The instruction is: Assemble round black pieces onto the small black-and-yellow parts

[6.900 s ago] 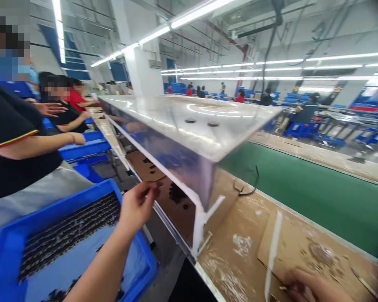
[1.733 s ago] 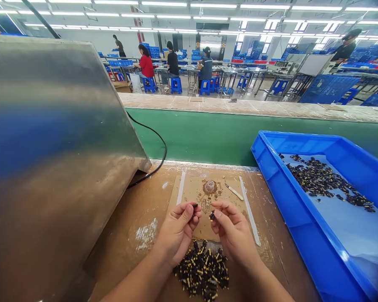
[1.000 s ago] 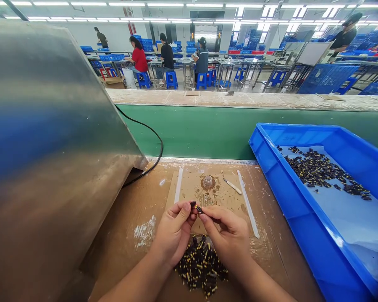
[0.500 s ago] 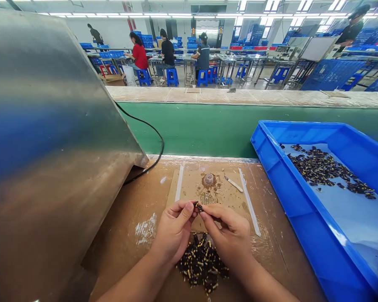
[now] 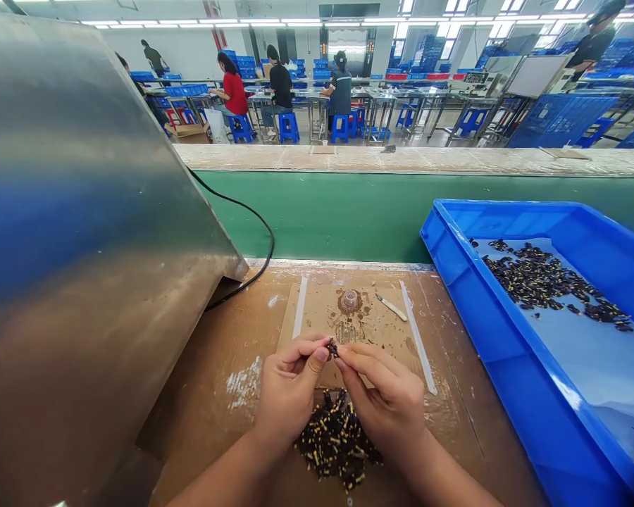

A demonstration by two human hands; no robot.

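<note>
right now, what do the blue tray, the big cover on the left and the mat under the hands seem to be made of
Blue tray: probably moulded plastic, smooth, slight sheen, uniform colour.
Cover: sheet metal, likely stainless steel, brushed, with blurred reflections.
Mat: brown cardboard, matte, scuffed and stained.
Small part pinched between left hand and right hand: black, material too small to tell.

A factory assembly hall. A green belt (image 5: pixel 349 218) runs past the desk (image 5: pixel 227 338), and a blue crate (image 5: pixel 470 310) holds small parts (image 5: pixel 539 278). Workers (image 5: pixel 281 81) sit on stools (image 5: pixel 288 127) behind.
</note>
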